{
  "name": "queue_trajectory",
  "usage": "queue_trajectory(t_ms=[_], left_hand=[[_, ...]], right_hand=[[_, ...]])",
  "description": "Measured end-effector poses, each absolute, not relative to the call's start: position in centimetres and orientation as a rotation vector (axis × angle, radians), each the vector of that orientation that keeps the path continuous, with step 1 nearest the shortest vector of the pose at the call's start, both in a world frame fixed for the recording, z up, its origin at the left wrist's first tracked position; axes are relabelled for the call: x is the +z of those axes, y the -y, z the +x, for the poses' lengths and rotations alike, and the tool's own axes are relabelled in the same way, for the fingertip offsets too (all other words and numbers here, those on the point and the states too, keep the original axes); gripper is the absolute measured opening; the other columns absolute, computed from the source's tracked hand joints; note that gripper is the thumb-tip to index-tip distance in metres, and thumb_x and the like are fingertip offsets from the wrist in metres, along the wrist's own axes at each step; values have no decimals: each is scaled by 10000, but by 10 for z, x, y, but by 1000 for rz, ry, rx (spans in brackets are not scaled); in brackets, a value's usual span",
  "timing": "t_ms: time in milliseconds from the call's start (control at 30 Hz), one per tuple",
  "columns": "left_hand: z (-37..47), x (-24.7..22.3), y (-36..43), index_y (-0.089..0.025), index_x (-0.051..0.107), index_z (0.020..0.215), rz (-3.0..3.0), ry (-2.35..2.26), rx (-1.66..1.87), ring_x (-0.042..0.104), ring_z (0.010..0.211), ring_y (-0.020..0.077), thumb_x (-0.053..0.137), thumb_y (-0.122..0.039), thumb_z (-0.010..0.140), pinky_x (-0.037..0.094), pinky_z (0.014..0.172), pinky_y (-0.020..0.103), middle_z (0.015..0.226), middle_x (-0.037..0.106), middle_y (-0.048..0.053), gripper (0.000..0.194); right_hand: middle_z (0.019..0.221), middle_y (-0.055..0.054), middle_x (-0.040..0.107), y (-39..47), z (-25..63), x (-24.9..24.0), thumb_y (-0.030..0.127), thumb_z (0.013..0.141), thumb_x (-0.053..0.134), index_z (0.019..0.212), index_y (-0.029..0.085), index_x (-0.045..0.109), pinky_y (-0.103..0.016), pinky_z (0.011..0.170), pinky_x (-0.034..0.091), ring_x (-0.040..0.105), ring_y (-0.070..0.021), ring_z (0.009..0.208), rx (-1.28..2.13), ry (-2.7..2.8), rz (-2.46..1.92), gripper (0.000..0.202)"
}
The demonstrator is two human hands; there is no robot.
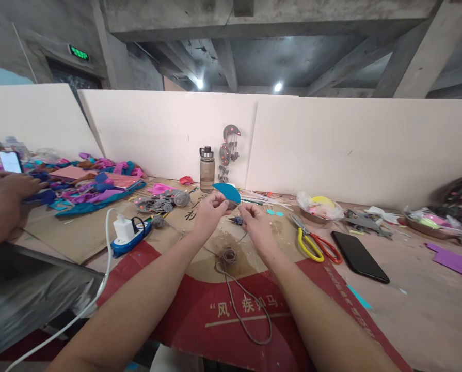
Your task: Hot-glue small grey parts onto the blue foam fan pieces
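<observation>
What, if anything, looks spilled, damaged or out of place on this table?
A dark patch on the brown cardboard, around the small coil of yarn. It looks odd because the surrounding cardboard is paler; it may be a spill, though its cause isn't visible.

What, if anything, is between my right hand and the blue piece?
Nothing visible: your right hand's fingertips are right by the blue piece's right end, though I can't tell whether they touch. Your left hand holds it near the lower edge.
</observation>
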State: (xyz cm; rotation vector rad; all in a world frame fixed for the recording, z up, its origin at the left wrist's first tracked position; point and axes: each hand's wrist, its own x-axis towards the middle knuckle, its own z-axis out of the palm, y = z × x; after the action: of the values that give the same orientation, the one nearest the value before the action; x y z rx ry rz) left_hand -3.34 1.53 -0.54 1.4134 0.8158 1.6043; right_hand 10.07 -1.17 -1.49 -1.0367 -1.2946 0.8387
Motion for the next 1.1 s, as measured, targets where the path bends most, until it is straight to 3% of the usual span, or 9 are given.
queue_trajectory(t_ms=[133,400,867,1100], left_hand=[[-31,-8,-16,-163,584,703,1309,-734,1512,591,690,131,717,-322,640,568,718,334,703,586,-8,216],[-30,-3,-9,-156,545,662,1192,-665,1430,552,621,88,745,-307,616,582,729,348,654,515,-37,255],[-30,-5,-10,-146,562,669,1080,-647,1355,643,677,137,753,-273,604,564,741,357,710,625,12,239],[-30,-4,-9,-145,571,673,1064,-645,1340,638,662,134,748,-241,605,563,723,345,693,626,12,213]], right_hand=[[634,38,486,6,109,-17,472,773,526,766,205,524,-229,514,353,394,-105,543,660,1294,-1094,267],[634,54,454,12,110,-11,405,754,550,783,196,551,-226,546,354,375,-103,559,614,1277,-1126,210],[717,8,593,20,110,-2,389,716,557,799,200,641,-232,520,374,445,-121,588,700,1246,-1132,223],[683,24,589,10,112,-10,405,694,584,758,191,627,-225,514,359,419,-98,547,792,1217,-1064,227]])
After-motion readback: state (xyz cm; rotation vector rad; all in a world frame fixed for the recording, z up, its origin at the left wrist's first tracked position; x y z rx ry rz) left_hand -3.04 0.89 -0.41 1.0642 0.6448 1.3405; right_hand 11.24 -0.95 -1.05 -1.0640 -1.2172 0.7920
